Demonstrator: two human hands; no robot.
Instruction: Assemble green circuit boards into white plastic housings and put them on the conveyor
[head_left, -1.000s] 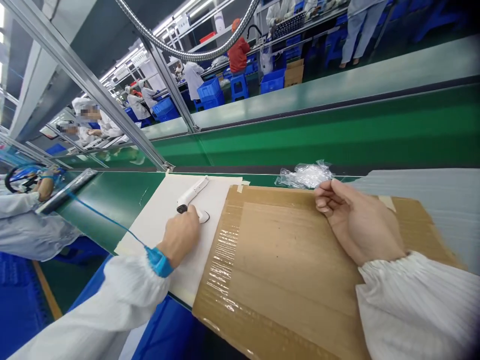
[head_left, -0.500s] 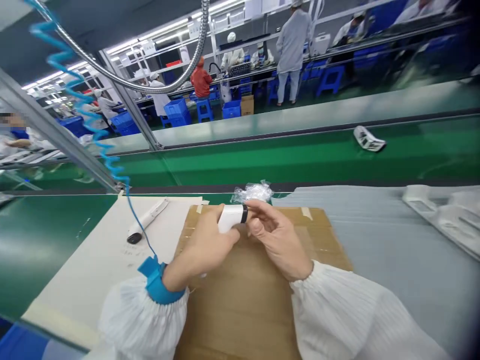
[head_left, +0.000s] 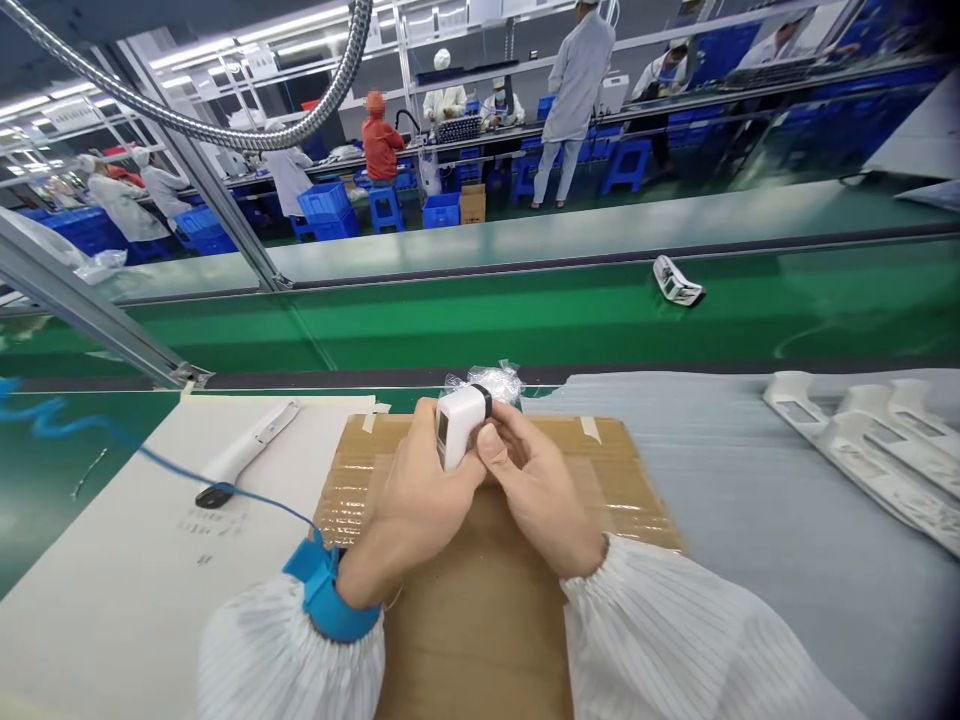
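My left hand (head_left: 424,495) is wrapped round a white handheld device (head_left: 463,418) with a black end and a dark window on its left face. My right hand (head_left: 540,490) closes on the device's right side, its fingertips near the black end; the lower part is hidden by both hands. The device is held tilted above a brown cardboard sheet (head_left: 480,620). A blue wrist strap (head_left: 330,600) with a coiled blue cord (head_left: 217,485) circles my left wrist. Just beyond my hands lies crumpled clear plastic (head_left: 495,382).
On white paper at left rests a similar white device (head_left: 247,455) with a black tip. Several white plastic shells (head_left: 840,440) lie on grey foam at right. A white part (head_left: 677,282) sits on the green conveyor belt (head_left: 450,325). A metal post (head_left: 202,190) rises at left; people work beyond.
The device has turned more upright, bringing its dark window into sight. My right fingers have closed in against it. The whole view has shifted, with surrounding things now further left.
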